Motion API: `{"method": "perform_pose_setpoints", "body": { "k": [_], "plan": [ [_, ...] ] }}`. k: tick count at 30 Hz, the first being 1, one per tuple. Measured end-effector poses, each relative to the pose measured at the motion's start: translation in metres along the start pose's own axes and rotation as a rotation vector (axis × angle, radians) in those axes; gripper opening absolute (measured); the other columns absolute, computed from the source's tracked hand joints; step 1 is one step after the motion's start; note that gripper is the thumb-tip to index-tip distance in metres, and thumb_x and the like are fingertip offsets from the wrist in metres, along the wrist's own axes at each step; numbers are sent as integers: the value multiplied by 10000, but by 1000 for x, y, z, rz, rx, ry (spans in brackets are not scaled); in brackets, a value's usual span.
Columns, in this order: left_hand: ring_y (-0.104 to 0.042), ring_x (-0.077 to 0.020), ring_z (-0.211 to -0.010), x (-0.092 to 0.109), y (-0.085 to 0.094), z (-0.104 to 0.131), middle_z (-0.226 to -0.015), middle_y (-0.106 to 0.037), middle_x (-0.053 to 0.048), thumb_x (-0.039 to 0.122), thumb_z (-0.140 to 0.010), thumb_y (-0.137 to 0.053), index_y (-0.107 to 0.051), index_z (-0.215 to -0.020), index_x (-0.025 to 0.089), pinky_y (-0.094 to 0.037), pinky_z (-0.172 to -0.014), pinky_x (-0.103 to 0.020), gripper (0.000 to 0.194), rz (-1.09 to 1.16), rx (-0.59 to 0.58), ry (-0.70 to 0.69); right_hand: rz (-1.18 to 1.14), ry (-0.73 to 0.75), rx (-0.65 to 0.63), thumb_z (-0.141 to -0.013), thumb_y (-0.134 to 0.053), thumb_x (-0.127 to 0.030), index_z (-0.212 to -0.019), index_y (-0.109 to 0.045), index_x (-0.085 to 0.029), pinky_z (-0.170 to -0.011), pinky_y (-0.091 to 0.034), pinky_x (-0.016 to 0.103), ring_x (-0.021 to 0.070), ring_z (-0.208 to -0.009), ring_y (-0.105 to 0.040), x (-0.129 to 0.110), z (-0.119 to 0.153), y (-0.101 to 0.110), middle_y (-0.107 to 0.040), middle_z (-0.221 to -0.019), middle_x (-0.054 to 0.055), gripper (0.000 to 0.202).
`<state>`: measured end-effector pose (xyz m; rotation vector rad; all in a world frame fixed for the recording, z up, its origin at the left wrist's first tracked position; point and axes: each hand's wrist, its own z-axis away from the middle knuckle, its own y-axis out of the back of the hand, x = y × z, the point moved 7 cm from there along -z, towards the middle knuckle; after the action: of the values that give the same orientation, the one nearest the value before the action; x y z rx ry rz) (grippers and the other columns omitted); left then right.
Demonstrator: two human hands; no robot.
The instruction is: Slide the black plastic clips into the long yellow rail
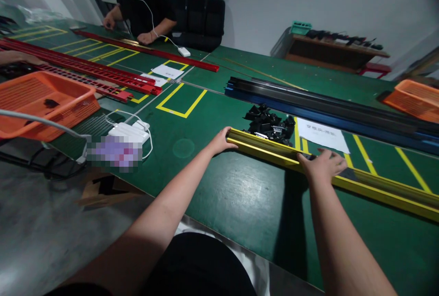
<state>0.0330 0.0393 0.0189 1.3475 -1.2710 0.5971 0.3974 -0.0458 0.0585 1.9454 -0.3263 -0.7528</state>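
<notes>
A long yellow channel rail [384, 191] lies across the green table, running from the middle out to the right edge of the view. My left hand [222, 143] grips the rail's left end, with its fingers wrapped round the far side. Farther right, my right hand [322, 164] rests over the channel with its fingers bent, at a dark piece [346, 174] set inside the rail. Just behind the rail sits a heap of small black parts [265, 122]. To the right of the heap lies a white paper label [322, 134].
Dark blue-black rails [308, 104] lie behind the heap. Red rails [103, 70] and an orange basket [44, 104] stand at left, near a white power adapter [128, 134]. Another orange basket [416, 99] is at right. A person [144, 3] works across the table [206, 177].
</notes>
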Motion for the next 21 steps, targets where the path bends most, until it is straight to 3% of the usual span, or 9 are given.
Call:
{"method": "perform_pose_setpoints", "body": {
  "k": [5,9,12,14,17,21],
  "plan": [
    [-452,-246,-1244,-4,-1,1,-1343,-463,-174,416,-617,-724,-351,-1326,157,-331,-1061,-401,842,95,23,31,-152,165,140,-786,-441,-377,-1105,-478,-109,-1011,-168,527,342,-1221,-229,-25,53,10,-347,-1250,205,417],
    [-515,-195,-1190,-12,9,-14,-1319,-490,-199,396,-832,-482,-386,-1288,114,-399,-1000,-360,545,265,152,151,-222,150,184,-848,-316,-307,-1161,-457,-126,-1024,-157,555,318,-1279,-203,-45,83,5,-343,-1299,185,388],
    [-589,-183,-1069,-5,14,-36,-1187,-592,-186,324,-814,-516,-492,-1188,85,-449,-935,-330,444,144,165,195,-240,130,188,-854,-278,-297,-1176,-446,-124,-1039,-151,554,303,-1299,-185,-52,89,1,-365,-1292,178,403],
    [-626,-185,-960,6,8,-55,-1064,-651,-159,313,-774,-563,-558,-1121,80,-478,-881,-321,418,-32,69,194,-238,129,187,-848,-284,-300,-1186,-433,-114,-1049,-150,546,296,-1305,-172,-52,89,-1,-369,-1291,183,414],
    [-633,-198,-906,19,-15,-86,-978,-689,-106,272,-670,-661,-661,-956,118,-483,-850,-303,325,-313,-199,178,-229,132,179,-843,-290,-283,-1205,-417,-101,-1058,-147,541,289,-1308,-164,-50,88,-1,-366,-1301,192,424],
    [-640,-212,-781,16,-39,-112,-767,-704,-64,265,-550,-744,-698,-728,138,-494,-790,-316,224,-540,-406,305,-222,133,198,-842,-289,-272,-1216,-417,-91,-1051,-155,543,292,-1301,-193,-49,88,-1,-373,-1304,198,434]
  ]
}}
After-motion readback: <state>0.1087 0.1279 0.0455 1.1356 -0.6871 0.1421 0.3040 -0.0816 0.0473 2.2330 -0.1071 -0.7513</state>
